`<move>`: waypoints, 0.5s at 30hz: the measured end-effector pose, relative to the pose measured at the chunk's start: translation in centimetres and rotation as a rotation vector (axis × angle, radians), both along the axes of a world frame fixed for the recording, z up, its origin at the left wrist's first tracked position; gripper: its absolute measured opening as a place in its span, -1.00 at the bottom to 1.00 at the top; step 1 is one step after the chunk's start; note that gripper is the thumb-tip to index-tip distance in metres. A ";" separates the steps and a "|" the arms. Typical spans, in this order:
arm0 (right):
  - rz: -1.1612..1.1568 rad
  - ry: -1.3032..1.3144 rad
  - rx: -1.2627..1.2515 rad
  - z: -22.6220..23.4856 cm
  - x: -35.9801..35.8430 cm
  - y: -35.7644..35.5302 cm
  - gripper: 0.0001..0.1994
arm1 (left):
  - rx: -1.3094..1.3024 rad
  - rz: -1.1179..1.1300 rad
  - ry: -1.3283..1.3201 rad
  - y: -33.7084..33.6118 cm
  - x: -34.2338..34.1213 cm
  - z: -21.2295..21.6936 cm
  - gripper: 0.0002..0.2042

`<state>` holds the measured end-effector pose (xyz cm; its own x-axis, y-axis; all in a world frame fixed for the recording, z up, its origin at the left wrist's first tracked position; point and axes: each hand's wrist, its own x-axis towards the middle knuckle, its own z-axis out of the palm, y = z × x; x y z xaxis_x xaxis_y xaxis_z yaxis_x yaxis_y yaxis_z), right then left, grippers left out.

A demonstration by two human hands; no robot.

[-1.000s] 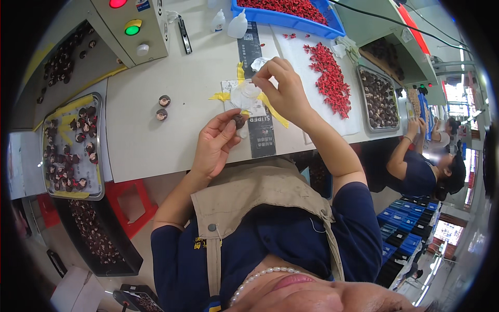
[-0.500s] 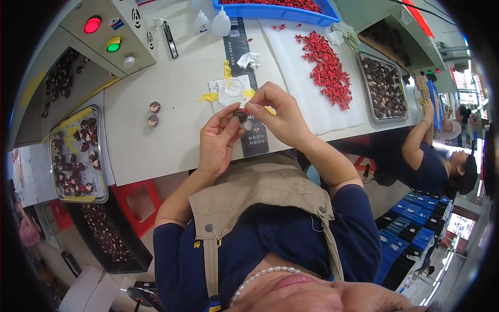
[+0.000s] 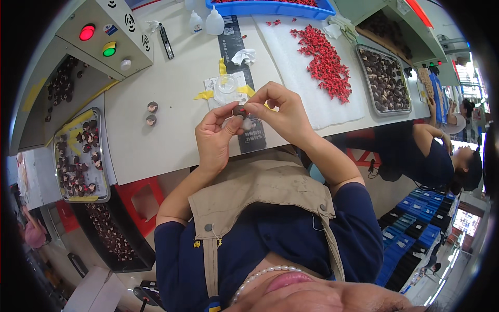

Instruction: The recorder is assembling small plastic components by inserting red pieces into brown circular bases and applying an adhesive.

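Note:
My left hand (image 3: pixel 214 136) is closed, its thumb and fingers gripping a small round dark-brown piece (image 3: pixel 238 111). A bit of red shows on that piece's right side. My right hand (image 3: pixel 285 113) pinches right beside it, its fingertips touching or almost touching the red spot. Whatever lies between those fingertips is too small to make out. Just beyond both hands, a clear round dish (image 3: pixel 226 83) rests on a white pad held with yellow tape (image 3: pixel 204 95). Two brown-and-beige round pieces (image 3: pixel 152 106) sit on the table to the left.
Small red pieces (image 3: pixel 327 70) are heaped on a white sheet (image 3: pixel 283 62) at right. A tray of brown pieces (image 3: pixel 384 83) stands beyond. A blue bin (image 3: pixel 275 9), squeeze bottles (image 3: pixel 214 22) and crumpled tissue (image 3: pixel 244 56) lie farther back. Left are another tray (image 3: pixel 105 171) and a machine (image 3: pixel 99 31).
Both hands stay together over the same spot. The brown piece now shows more of its top between my left fingers, and the view has shifted slightly.

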<state>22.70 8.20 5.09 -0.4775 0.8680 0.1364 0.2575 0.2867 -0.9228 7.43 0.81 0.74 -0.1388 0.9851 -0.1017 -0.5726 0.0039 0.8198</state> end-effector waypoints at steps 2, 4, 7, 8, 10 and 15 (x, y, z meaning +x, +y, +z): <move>-0.013 0.035 -0.043 0.1 0.0 -0.1 -0.86 | 0.035 -0.008 0.025 0.2 0.0 0.3 -0.68; -0.024 0.068 -0.086 0.4 -0.1 -0.2 -0.86 | 0.047 -0.001 0.050 0.4 0.0 0.6 -0.68; -0.020 0.048 0.064 1.0 -0.4 -0.4 -0.89 | 0.082 0.018 0.086 0.6 0.0 0.9 -0.68; -0.015 0.070 0.143 1.1 -0.6 -0.4 -0.90 | 0.106 0.028 0.099 0.6 0.0 1.0 -0.68; -0.013 0.090 0.224 1.1 -0.9 -0.7 -0.90 | 0.139 0.034 0.123 0.6 -0.2 1.1 -0.70; 0.020 0.151 0.203 0.5 -1.6 -1.4 -0.87 | 0.245 0.040 0.281 0.2 -1.0 1.6 -0.72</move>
